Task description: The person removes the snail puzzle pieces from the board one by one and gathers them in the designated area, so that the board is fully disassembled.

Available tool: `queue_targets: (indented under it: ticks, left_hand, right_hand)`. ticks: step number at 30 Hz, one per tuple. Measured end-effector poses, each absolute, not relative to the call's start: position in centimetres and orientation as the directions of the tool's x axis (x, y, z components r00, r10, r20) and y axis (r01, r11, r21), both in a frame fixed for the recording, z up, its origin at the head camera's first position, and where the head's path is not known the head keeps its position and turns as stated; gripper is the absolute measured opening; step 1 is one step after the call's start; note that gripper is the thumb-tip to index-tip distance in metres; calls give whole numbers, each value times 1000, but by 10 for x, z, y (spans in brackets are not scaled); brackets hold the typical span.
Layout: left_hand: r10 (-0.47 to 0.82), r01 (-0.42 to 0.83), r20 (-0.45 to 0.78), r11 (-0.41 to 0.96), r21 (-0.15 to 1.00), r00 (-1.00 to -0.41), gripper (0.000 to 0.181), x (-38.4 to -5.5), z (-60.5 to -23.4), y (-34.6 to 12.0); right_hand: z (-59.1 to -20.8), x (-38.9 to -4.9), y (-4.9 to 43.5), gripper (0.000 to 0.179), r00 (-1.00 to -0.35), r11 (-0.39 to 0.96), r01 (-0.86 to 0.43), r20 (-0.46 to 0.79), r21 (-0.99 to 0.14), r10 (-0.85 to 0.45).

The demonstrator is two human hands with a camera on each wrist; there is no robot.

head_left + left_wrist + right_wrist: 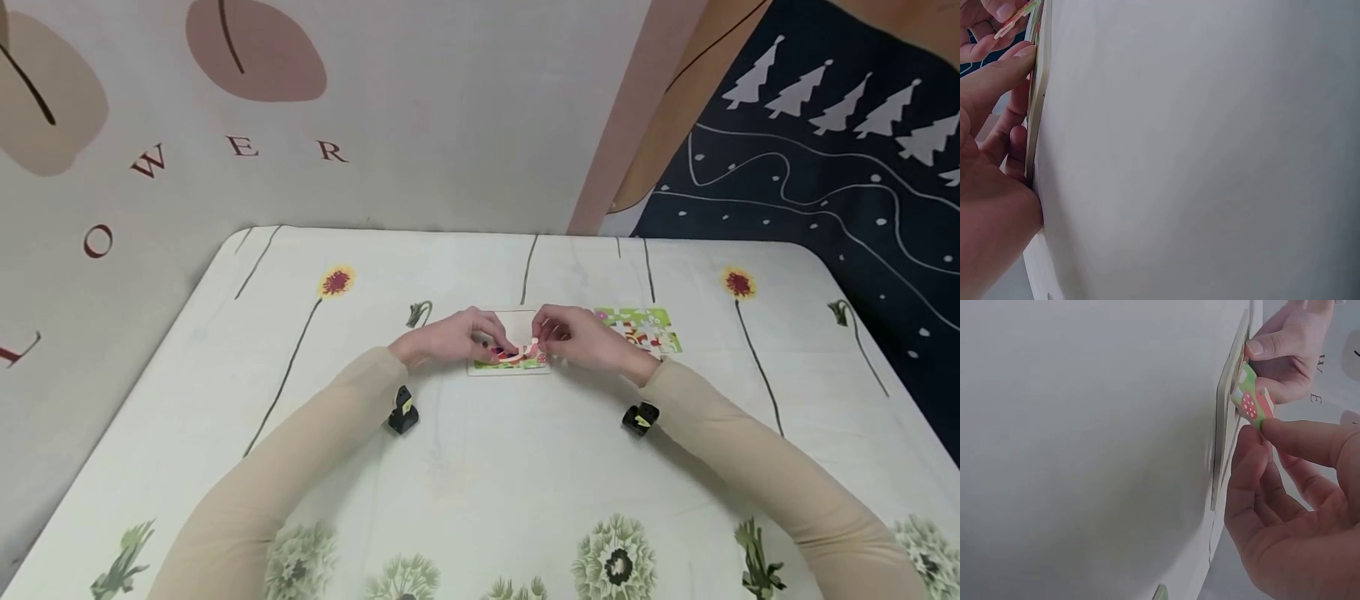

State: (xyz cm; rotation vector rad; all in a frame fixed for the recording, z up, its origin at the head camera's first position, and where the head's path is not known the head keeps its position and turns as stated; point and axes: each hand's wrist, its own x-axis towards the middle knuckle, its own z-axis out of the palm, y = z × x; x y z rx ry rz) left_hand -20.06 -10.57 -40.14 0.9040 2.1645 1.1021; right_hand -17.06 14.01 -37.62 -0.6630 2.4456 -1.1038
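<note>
You get soft light on your worktop [487, 467], with faint shadows by your sleeves [300, 450]; both wrist pictures look grayer and dimmer.

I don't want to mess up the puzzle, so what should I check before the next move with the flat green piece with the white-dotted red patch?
1. Bare, beige-sleeved right hand pinches the flat green piece: ok.
2. Bare, beige-sleeved left hand touches colourful pieces on the pale rectangular board: ok.
3. Bare space left on the board, along its far side: ok.
4. Flat green piece lies flat in place: not ok, it is tilted in the fingers.
5. Flat green piece fits its neighbours: cannot tell, fingers hide the join.
6. Green-edged patch of flat, colourful puzzle pieces lies off the board, on its right: ok.
</note>
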Motion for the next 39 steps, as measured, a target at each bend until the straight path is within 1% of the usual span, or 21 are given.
queue_targets:
  ticks: [7, 17, 21, 26, 31, 34, 39]
  left_hand:
    - [762, 333, -163, 451, 828, -627, 29, -201, -402, -106]
    - [758, 323, -173, 457, 829, -629, 28, -200, -403, -106]
    - [758, 319, -178, 459, 829, -628, 29, -200, -402, -106]
    - [757, 308, -189, 462, 832, -625, 31, -200, -400, -107]
    - [766, 312, -192, 457, 833, -613, 35, -199, -399, -108]
    - [770, 323, -195, 464, 825, -608, 36, -199, -400, -107]
    - [769, 326, -207, 476, 817, -605, 37, -198, -399, -107]
  right_hand:
    - [-374, -170, 152, 18, -821, 591, -286, -125, -755, -557]
    - [-371, -166, 177, 16, -837, 603, -265, -131, -752, -532]
    - [-368, -166, 188, 16, -849, 631, -263, -135, -730, -510]
    - [-363, -166, 201, 14, -859, 652, -271, -127, -708, -496]
    - [-358, -164, 215, 14, -860, 637, -275, -112, -720, -498]
    - [-354, -162, 224, 15, -871, 648, -244, -130, -721, -473]
    - [-348, -157, 242, 14, -895, 689, -219, -139, -691, -423]
